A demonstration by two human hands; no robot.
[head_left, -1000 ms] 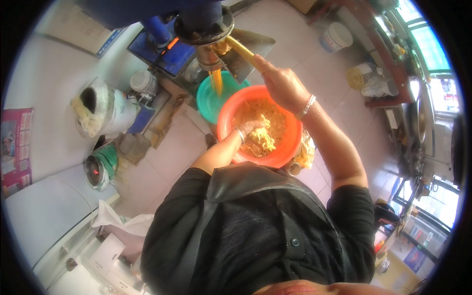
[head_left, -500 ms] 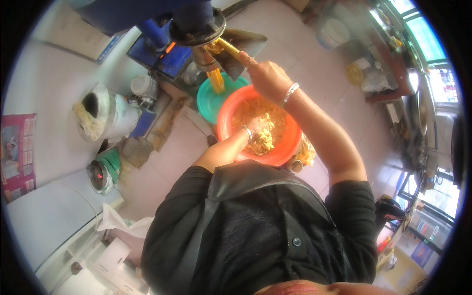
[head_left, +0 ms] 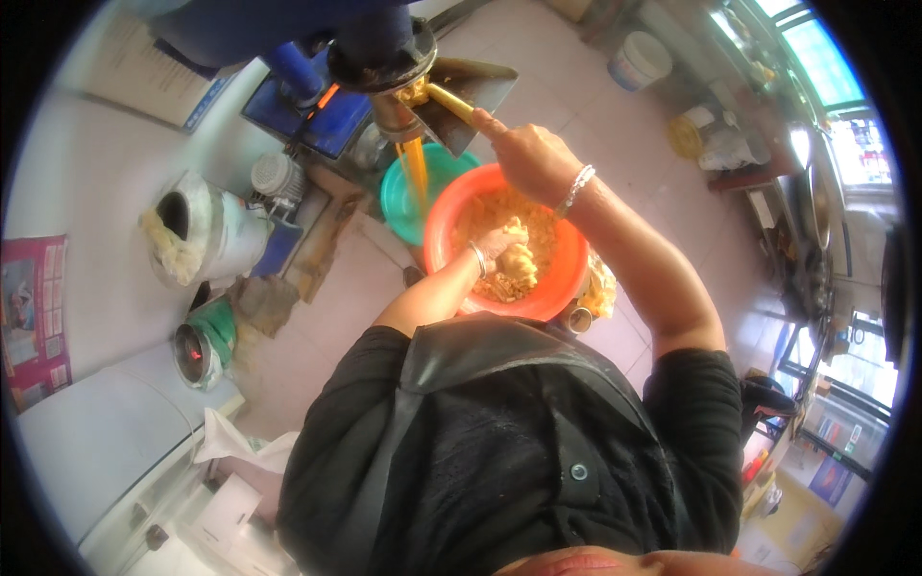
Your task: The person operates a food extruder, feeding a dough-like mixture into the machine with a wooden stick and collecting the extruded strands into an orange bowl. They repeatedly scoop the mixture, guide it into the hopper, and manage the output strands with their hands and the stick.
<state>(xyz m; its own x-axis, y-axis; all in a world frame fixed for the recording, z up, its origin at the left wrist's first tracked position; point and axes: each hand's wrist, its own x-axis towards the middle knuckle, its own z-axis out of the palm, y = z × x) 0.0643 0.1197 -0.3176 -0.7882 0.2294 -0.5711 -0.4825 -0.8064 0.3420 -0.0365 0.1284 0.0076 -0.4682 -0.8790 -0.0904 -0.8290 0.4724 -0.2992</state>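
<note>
My right hand [head_left: 525, 154] grips a pale wooden stick [head_left: 451, 102], whose far end sits in yellow dough [head_left: 416, 91] at a blue machine's [head_left: 375, 53] metal feed opening with its flat tray [head_left: 478, 93]. Below, yellow strands [head_left: 414, 168] hang from the metal outlet [head_left: 392, 115] into a teal basin [head_left: 397, 200]. My left hand [head_left: 497, 244] is closed on a lump of yellow dough [head_left: 520, 261] inside an orange basin [head_left: 567, 293], over crumbly yellow material, in front of my black apron. Its fingers are partly hidden by the dough.
A white drum [head_left: 226, 245], a motor [head_left: 276, 173] and a green-wrapped metal container [head_left: 216, 331] stand at the left. A metal cup [head_left: 579, 322] and yellow bag [head_left: 600, 288] lie beside the orange basin. A white bucket [head_left: 643, 58] and cluttered counter line the right.
My right hand and the stick have shifted left relative to the view since a second ago. My left hand and its dough have moved slightly within the orange basin.
</note>
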